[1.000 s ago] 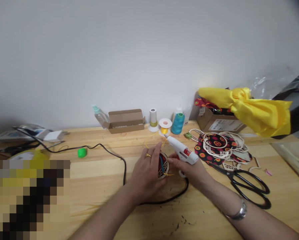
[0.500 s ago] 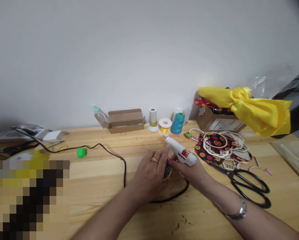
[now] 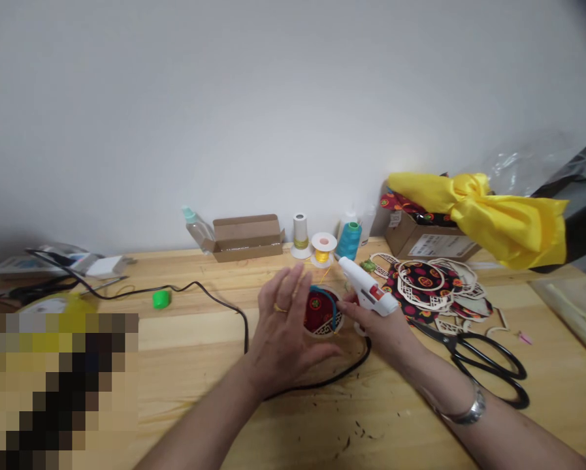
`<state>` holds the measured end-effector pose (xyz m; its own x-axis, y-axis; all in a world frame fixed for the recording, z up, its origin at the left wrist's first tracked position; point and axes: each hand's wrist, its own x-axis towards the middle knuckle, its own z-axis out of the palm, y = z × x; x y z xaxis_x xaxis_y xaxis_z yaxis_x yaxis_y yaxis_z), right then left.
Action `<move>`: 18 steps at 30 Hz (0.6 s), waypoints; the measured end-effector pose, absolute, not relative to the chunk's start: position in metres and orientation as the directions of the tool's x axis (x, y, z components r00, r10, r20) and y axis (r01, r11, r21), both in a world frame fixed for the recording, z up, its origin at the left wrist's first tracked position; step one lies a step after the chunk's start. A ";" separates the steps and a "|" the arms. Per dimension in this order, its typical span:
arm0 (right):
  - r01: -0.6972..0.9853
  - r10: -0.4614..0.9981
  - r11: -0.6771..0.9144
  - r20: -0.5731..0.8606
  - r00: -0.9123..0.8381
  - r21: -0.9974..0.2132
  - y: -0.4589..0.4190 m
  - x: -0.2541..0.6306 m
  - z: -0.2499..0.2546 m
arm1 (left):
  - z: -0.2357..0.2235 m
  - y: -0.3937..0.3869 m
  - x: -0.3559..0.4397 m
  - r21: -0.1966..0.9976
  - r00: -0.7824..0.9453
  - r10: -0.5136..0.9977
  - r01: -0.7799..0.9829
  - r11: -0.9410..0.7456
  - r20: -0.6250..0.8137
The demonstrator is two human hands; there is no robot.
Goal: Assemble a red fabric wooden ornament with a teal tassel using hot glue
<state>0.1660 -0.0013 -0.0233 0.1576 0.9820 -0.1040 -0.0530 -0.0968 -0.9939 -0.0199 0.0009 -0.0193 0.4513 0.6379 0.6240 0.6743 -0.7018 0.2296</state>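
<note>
My right hand (image 3: 378, 326) is wrapped round a white hot glue gun (image 3: 368, 288), its nozzle tilted up and away to the left. Below the gun lies a round piece (image 3: 317, 310) of dark red patterned fabric in a pale openwork frame, with a blue cord (image 3: 334, 312) curving along it. The fingertips of my right hand are at its right edge. My left hand (image 3: 285, 326) is open at its left side, fingers stretched out and thumb apart, hiding part of the piece. Whether it touches the piece I cannot tell.
Black scissors (image 3: 488, 365) and a pile of cut frames and fabric (image 3: 430, 287) lie to the right. Thread spools (image 3: 349, 241), an open cardboard box (image 3: 248, 238) and a spray bottle (image 3: 197, 228) stand by the wall. A black cable (image 3: 224, 305) crosses the table.
My left hand has opened and shifted left, uncovering the round fabric piece. My right hand has moved the glue gun slightly to the right.
</note>
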 end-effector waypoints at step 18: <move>-0.239 0.963 -0.069 -0.128 0.239 -0.968 0.005 0.169 -0.030 | -0.011 0.005 -0.008 0.913 0.299 0.914 -0.216 0.346 -0.276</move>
